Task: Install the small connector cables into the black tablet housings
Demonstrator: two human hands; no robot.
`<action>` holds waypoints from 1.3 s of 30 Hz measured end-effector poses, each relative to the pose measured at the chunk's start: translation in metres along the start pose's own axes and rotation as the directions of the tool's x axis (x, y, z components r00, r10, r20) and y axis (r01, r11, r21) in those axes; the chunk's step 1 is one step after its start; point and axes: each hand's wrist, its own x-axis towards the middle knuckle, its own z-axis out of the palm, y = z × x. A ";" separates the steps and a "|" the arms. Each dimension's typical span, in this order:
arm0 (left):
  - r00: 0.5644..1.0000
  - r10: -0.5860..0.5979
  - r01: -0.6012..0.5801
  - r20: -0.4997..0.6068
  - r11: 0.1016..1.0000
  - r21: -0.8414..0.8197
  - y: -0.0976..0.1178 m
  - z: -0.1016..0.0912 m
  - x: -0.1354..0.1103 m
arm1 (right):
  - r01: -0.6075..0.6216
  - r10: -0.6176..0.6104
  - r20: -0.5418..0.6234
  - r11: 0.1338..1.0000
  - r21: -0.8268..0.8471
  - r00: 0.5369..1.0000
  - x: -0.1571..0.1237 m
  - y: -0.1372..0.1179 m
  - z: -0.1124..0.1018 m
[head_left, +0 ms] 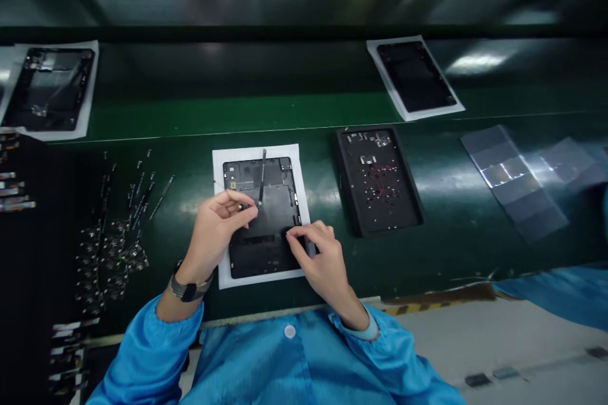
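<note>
A black tablet housing (pixel 266 215) with small parts along its edges lies on a white sheet (pixel 220 161) in front of me. Over its upper half, my left hand (pixel 222 218) is closed in a pinch at the lower end of a thin dark flex cable (pixel 263 177). My right hand (pixel 323 253) is above the housing's right side, thumb and forefinger pressed together. Whatever is between those fingertips is too small to make out. Similar flex cables (pixel 161 197) and a cluster of small circuit boards (pixel 114 253) lie to the left.
A black tray (pixel 418 209) with small parts and red wires stands on the right. Beyond it are clear plastic sheets (pixel 515 183). On the far strip, two more housings (pixel 52 88) (pixel 415 76) rest on white sheets. More cables (pixel 16 193) line the left edge.
</note>
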 end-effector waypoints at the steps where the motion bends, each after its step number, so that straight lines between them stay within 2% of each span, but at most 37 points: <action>1: 0.999 -0.032 0.031 0.026 0.998 0.046 -0.002 0.003 -0.001 | -0.002 0.002 -0.007 1.000 0.010 1.000 -0.001 0.000 0.001; 4: 0.988 -0.114 0.093 0.104 0.978 0.189 -0.009 0.011 -0.005 | 0.002 -0.002 -0.018 0.999 0.042 1.000 -0.002 0.000 0.001; 6: 0.980 -0.131 0.091 0.151 0.965 0.247 -0.013 0.015 -0.006 | -0.001 0.002 -0.027 0.999 0.051 1.000 -0.002 -0.001 0.001; 14: 0.957 -0.177 0.104 0.229 0.949 0.299 -0.018 0.021 -0.009 | -0.009 0.008 0.009 0.992 0.123 1.000 -0.001 0.002 -0.004; 17: 0.931 -0.222 0.106 0.289 0.924 0.368 -0.018 0.021 -0.012 | 0.026 -0.027 0.007 0.992 0.125 1.000 -0.001 0.003 -0.006; 22: 0.877 -0.285 0.092 0.388 0.891 0.445 -0.016 0.024 -0.017 | 0.122 -0.123 0.016 0.992 0.037 0.992 -0.003 0.001 -0.007; 29: 0.897 -0.187 -0.068 0.401 0.837 0.542 -0.016 0.028 -0.019 | 0.181 -0.177 0.062 0.981 -0.066 0.982 -0.003 -0.003 -0.009; 33: 0.895 -0.147 -0.115 0.421 0.836 0.536 -0.017 0.028 -0.019 | 0.135 -0.131 0.128 0.991 -0.022 0.983 0.000 -0.005 -0.016; 36: 0.896 -0.139 -0.115 0.421 0.843 0.526 -0.014 0.024 -0.018 | 0.084 -0.092 0.161 0.995 0.057 0.983 0.001 -0.007 -0.021; 39: 0.934 -0.135 -0.037 0.330 0.883 0.468 -0.007 0.018 -0.015 | 0.023 -0.048 0.175 0.989 0.146 0.983 0.002 -0.005 -0.023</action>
